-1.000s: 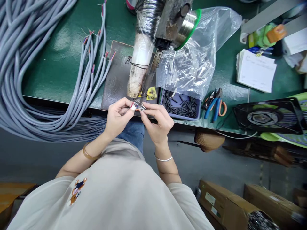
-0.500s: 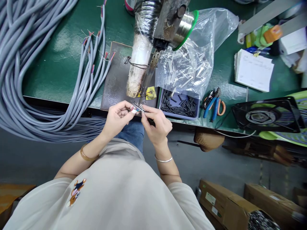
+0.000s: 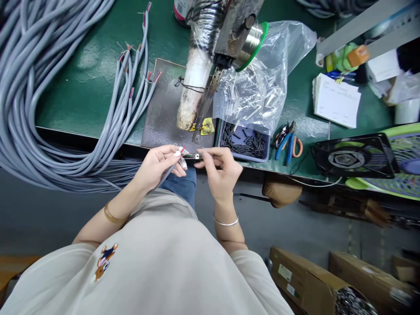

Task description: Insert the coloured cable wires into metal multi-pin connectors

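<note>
My left hand (image 3: 160,164) is closed around the end of a grey cable (image 3: 168,173), its thumb and fingers pinching beside the thin coloured wires (image 3: 184,151). A small metal-ended connector (image 3: 196,156) lies sideways at these wires, partly hidden by the fingers. My right hand (image 3: 223,168) has its thumb and index finger together at the connector's right end, with the other fingers curled behind. Both hands are just in front of the table edge. Above them, a soldering iron's metal tip (image 3: 197,136) points down beside a yellow sponge piece (image 3: 207,127).
Bundled grey cables (image 3: 19,96) fill the left side. A purple tray (image 3: 252,156) of small black tubes stands right of the iron, below a clear bag (image 3: 282,70) of metal parts. Solder spool (image 3: 251,46), pliers (image 3: 288,146), papers (image 3: 336,100) and a fan (image 3: 354,156) lie further right.
My right hand has shifted slightly right and its fingers have loosened around the connector. My left hand has turned, so the grey cable now shows beneath it. The view has shifted a little.
</note>
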Motion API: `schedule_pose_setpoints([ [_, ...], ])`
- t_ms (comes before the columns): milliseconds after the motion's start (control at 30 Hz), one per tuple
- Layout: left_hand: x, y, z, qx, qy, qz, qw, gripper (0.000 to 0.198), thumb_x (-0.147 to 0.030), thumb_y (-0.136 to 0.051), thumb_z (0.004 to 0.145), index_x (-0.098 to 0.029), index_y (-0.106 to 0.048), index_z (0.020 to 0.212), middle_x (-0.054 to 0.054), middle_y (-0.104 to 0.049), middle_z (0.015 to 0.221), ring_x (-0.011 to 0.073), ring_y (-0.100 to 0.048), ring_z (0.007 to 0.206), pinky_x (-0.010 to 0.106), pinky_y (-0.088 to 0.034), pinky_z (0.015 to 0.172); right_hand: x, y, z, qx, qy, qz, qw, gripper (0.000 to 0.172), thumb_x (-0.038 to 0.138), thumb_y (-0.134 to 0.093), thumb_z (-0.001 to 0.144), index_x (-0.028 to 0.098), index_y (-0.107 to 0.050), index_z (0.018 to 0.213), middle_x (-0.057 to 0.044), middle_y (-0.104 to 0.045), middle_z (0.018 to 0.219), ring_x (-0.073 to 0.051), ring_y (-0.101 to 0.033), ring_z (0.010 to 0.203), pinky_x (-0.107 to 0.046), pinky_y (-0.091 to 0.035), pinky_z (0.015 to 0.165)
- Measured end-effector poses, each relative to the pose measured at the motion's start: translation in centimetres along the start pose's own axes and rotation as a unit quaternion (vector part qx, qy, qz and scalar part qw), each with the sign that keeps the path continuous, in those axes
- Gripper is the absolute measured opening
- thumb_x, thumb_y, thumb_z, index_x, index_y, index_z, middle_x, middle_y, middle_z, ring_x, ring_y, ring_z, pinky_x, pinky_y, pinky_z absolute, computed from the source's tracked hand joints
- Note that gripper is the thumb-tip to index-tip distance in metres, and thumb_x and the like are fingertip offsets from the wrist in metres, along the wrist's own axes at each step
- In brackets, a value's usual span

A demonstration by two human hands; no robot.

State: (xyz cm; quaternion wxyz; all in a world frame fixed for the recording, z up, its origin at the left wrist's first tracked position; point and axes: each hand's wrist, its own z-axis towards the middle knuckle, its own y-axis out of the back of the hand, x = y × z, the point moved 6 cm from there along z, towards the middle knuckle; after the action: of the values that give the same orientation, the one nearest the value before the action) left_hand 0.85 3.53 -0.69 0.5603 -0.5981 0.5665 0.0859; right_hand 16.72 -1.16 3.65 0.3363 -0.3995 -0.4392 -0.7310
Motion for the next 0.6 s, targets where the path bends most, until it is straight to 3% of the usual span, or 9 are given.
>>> schedule_pose_setpoints([
  [100,0.0,0.2,0.1,0.001,0.029,-0.022,0.999,0.040,-0.039,-0.092,0.067,-0.012,-0.070,0.087,0.003,-0.076,0.065,0.0117,-0.070,0.049,0.015,-0.057,0.049,1.1,1.3,-0.7,-0.079,0.071,-0.063,0.992,0.008,0.028,-0.062,0.097,0.026,-0.070,0.098,0.005,-0.069,0.073,-0.005,-0.053,0.045,-0.020,-0.042,0.044],
  [200,-0.1,0.1,-0.1,0.002,0.039,-0.027,0.999,0.041,-0.039,-0.093,0.065,-0.012,-0.069,0.085,0.003,-0.076,0.065,0.0113,-0.070,0.049,0.015,-0.057,0.049,1.9,0.5,-0.7,-0.026,0.107,-0.126,0.986,0.018,0.029,-0.064,0.097,0.025,-0.073,0.112,0.007,-0.061,0.062,-0.006,-0.044,0.044,-0.021,-0.040,0.046],
  [300,-0.1,-0.1,-0.3,0.008,0.031,-0.017,0.999,0.043,-0.041,-0.092,0.065,-0.012,-0.068,0.086,0.002,-0.075,0.065,0.0118,-0.070,0.049,0.016,-0.057,0.050,2.3,-1.1,-0.6,0.051,0.143,-0.169,0.974,0.026,0.028,-0.065,0.097,0.021,-0.071,0.121,0.006,-0.064,0.060,-0.007,-0.050,0.047,-0.021,-0.046,0.054],
  [467,-0.1,0.2,-0.7,-0.030,-0.050,0.092,0.994,0.038,-0.041,-0.086,0.073,-0.013,-0.069,0.092,0.003,-0.075,0.069,0.0150,-0.074,0.058,0.021,-0.061,0.056,2.2,-2.1,-0.5,0.082,0.173,-0.168,0.967,0.012,0.021,-0.061,0.098,0.019,-0.074,0.097,-0.001,-0.078,0.081,-0.009,-0.069,0.063,-0.020,-0.051,0.064],
  [600,-1.0,-0.1,-1.8,-0.083,-0.200,0.264,0.940,0.018,-0.030,-0.077,0.083,-0.015,-0.073,0.092,0.005,-0.078,0.087,0.0142,-0.076,0.068,0.022,-0.063,0.067,2.3,-2.1,-0.4,0.103,0.181,-0.172,0.963,0.010,0.020,-0.062,0.098,0.021,-0.070,0.094,0.000,-0.079,0.084,-0.009,-0.071,0.066,-0.020,-0.051,0.065],
])
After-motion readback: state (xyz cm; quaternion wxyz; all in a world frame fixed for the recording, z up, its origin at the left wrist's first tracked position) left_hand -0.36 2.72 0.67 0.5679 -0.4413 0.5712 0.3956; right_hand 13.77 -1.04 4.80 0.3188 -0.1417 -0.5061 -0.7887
